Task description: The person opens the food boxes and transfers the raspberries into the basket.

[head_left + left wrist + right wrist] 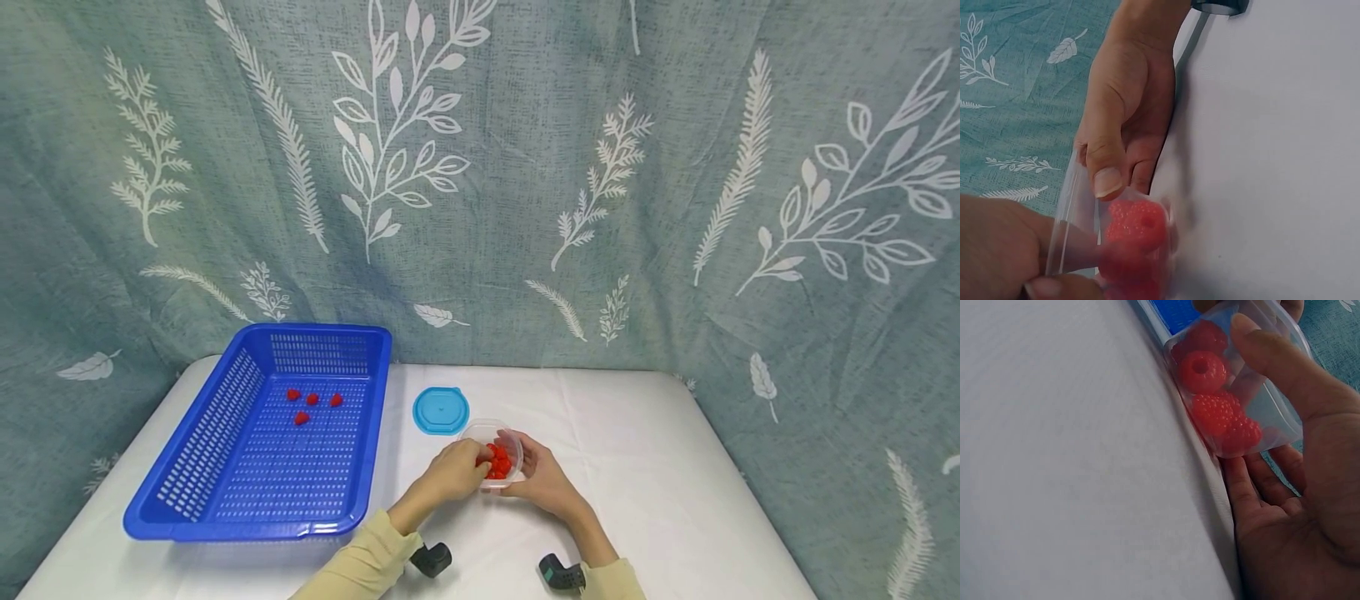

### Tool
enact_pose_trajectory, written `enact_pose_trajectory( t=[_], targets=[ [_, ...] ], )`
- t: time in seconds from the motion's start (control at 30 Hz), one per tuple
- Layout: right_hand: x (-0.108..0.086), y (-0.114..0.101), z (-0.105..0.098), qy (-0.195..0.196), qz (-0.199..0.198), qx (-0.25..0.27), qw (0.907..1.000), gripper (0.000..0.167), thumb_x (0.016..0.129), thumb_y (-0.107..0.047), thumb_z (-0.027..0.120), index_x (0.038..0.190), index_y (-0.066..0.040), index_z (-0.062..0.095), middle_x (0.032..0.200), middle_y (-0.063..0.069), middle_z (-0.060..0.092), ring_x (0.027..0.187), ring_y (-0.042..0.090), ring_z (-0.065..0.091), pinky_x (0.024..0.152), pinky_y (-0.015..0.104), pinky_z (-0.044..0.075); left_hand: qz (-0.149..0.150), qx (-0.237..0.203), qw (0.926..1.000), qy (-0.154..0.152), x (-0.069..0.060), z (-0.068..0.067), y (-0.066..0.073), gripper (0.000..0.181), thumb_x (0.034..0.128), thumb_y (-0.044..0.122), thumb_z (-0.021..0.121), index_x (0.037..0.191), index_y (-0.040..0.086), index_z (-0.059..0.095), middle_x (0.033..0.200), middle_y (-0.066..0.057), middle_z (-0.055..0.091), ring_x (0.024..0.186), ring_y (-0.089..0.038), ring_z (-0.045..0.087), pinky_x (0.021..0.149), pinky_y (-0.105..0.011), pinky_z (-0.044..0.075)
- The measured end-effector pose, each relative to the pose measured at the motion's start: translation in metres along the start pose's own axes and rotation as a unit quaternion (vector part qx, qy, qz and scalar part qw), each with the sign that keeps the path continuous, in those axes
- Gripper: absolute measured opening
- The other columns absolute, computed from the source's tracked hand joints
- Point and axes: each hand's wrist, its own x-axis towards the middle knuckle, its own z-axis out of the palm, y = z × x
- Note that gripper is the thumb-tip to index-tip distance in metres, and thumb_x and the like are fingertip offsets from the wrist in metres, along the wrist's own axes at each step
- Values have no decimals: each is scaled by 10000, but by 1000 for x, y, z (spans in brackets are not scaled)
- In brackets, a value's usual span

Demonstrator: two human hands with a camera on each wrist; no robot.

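Note:
A clear plastic container (517,454) with several raspberries (498,463) in it stands at the middle of the table, tilted in the wrist views. My right hand (551,483) grips it from the right, thumb at its wall and fingers around the far and lower side. From the left, my left hand (457,468) dips its fingers into the container among the raspberries (1138,225). In the left wrist view one finger shows blurred through the plastic, against a raspberry; whether it is pinched is hidden.
A blue perforated basket (300,479) stands on the left, with several loose raspberries (302,417) on its floor. Behind the container lies a light blue lid (441,410). A green leaf-patterned curtain (510,167) hangs behind the white table (637,467).

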Motion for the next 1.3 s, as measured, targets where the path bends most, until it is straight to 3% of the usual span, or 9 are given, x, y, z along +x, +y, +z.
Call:
enact_pose_trajectory(
  t=[0.13,0.23,0.5,0.67,0.83,1.1,1.3],
  targets=[
    [0,0,1,-11,-19,4,10000,866,742,-15,884,1492,-54,454,1476,194,537,1418,362,452,1106,190,362,30,-4,10000,73,-1,2,0,184,942,46,632,1054,-12,766,878,-43,709,727,-138,538,706,-291,490],
    [1,0,1,-1,-3,-30,10000,873,734,-28,894,1490,-72,461,1472,175,546,1417,349,457,1101,179,361,28,53,9999,142,-1,3,-1,183,938,52,637,1049,-9,769,957,-67,744,767,-140,577,750,-306,528],
    [1,0,1,-31,-111,27,9999,864,745,-43,897,1489,-51,459,1498,171,520,1428,347,441,1113,202,368,-137,-134,9991,380,-3,6,0,211,922,79,691,1104,-11,747,1062,-106,750,894,-219,646,825,-424,547],
    [0,-1,1,-37,-229,-24,9997,855,757,-47,888,1492,-26,452,1510,202,500,1429,380,430,1112,218,372,-130,-236,9989,392,-4,5,1,209,926,111,708,1094,-6,754,1019,-87,747,847,-191,619,770,-381,534],
    [0,-1,1,2,-103,-38,9999,859,748,-47,894,1490,-41,461,1529,180,481,1448,360,409,1111,201,360,-87,-507,9974,501,-4,7,-1,149,910,96,723,1053,60,747,1029,-59,740,905,-197,639,816,-416,552],
    [0,0,-1,-31,19,-41,10000,886,741,-64,905,1502,-48,452,1535,155,480,1457,326,404,1124,214,350,235,-1002,9906,905,-4,15,-10,70,879,81,760,935,122,764,905,22,734,817,-121,613,709,-291,507],
    [0,0,-1,-81,-12,-33,10000,881,750,-75,901,1506,-54,447,1540,144,477,1461,321,399,1122,217,351,478,-1343,9834,1124,-5,19,-17,104,879,69,773,977,101,787,978,-9,761,907,-163,668,791,-340,572]
  ],
)
